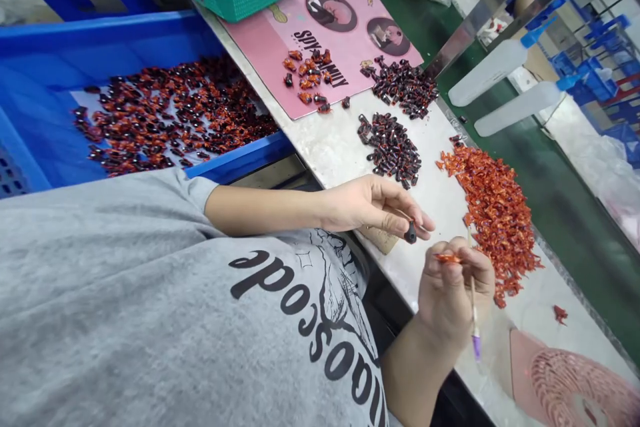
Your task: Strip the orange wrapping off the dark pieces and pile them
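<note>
Head view: left hand (373,208), fingers pinching dark piece (411,232); right hand (450,290) gripping orange piece (447,258), thin stick (473,300); orange pile (493,220), dark pile (390,150) kept apart, within reach.

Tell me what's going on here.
A person at a white-topped bench pinches a small dark piece in their left hand. Their right hand holds a thin brush and a small orange piece. A heap of orange pieces lies beside the right hand, and two heaps of dark pieces lie just past the left hand. A blue crate beside the person holds a spread of dark and orange pieces.
</note>
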`<state>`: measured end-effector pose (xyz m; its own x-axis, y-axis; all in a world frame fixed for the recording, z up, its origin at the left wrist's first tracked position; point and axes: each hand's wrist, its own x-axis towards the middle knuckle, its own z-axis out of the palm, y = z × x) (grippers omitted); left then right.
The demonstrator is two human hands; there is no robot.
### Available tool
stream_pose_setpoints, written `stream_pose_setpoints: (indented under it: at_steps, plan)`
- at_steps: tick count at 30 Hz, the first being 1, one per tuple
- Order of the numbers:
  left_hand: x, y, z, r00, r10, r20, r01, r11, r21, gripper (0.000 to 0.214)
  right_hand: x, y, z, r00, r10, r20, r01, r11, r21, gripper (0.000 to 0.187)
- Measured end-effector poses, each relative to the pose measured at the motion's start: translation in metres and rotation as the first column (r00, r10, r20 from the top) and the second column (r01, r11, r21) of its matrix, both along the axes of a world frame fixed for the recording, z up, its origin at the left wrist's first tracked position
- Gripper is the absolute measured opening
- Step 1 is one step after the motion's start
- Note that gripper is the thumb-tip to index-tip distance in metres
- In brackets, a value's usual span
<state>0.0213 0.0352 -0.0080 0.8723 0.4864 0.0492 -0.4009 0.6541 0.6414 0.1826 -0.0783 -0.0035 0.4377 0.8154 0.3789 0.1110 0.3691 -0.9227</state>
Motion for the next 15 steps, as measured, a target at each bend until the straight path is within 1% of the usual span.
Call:
stream_pose_setpoints:
  at_steps: [1, 2, 4, 6, 7, 9, 11, 13, 15]
  plan:
    - [-0.001, -0.004, 0.001, 1.0, -0.019, -0.009, 0.019, 1.0, 0.002, 0.033, -0.015, -0.004, -0.002, 1.0, 0.0, 0.004, 0.0, 0.999, 0.042, 0.019]
    - [-0.003, -0.008, 0.001, 0.999, -0.044, -0.02, 0.044, 0.999, 0.005, 0.032, -0.027, -0.006, -0.004, 0.999, -0.038, 0.039, 0.035, 0.996, 0.081, 0.018]
    - [-0.007, -0.013, 0.0, 0.995, -0.091, -0.042, 0.091, 0.996, 0.003, 0.032, -0.041, -0.009, -0.012, 0.969, -0.198, 0.146, 0.176, 0.972, 0.156, 0.016]
    - [-0.011, -0.015, -0.003, 0.991, -0.121, -0.059, 0.12, 0.992, -0.028, 0.032, -0.046, -0.01, -0.021, 0.89, -0.351, 0.292, 0.296, 0.93, 0.217, 0.017]
    - [-0.013, -0.015, -0.006, 0.99, -0.128, -0.063, 0.125, 0.991, -0.053, 0.032, -0.045, -0.01, -0.025, 0.835, -0.403, 0.374, 0.328, 0.911, 0.25, 0.017]
    - [-0.016, -0.014, -0.011, 0.989, -0.141, -0.053, 0.135, 0.986, -0.102, 0.031, -0.041, -0.009, -0.03, 0.715, -0.455, 0.53, 0.327, 0.888, 0.323, 0.018]
    - [-0.018, -0.012, -0.014, 0.987, -0.158, -0.029, 0.152, 0.977, -0.147, 0.027, -0.036, -0.009, -0.03, 0.612, -0.462, 0.642, 0.272, 0.885, 0.377, 0.018]
    - [-0.019, -0.011, -0.016, 0.985, -0.175, -0.008, 0.17, 0.965, -0.198, 0.023, -0.033, -0.009, -0.027, 0.538, -0.452, 0.712, 0.232, 0.891, 0.39, 0.02]
    - [-0.018, -0.011, -0.016, 0.983, -0.186, -0.001, 0.18, 0.949, -0.258, 0.019, -0.032, -0.011, -0.024, 0.496, -0.452, 0.742, 0.229, 0.892, 0.39, 0.022]
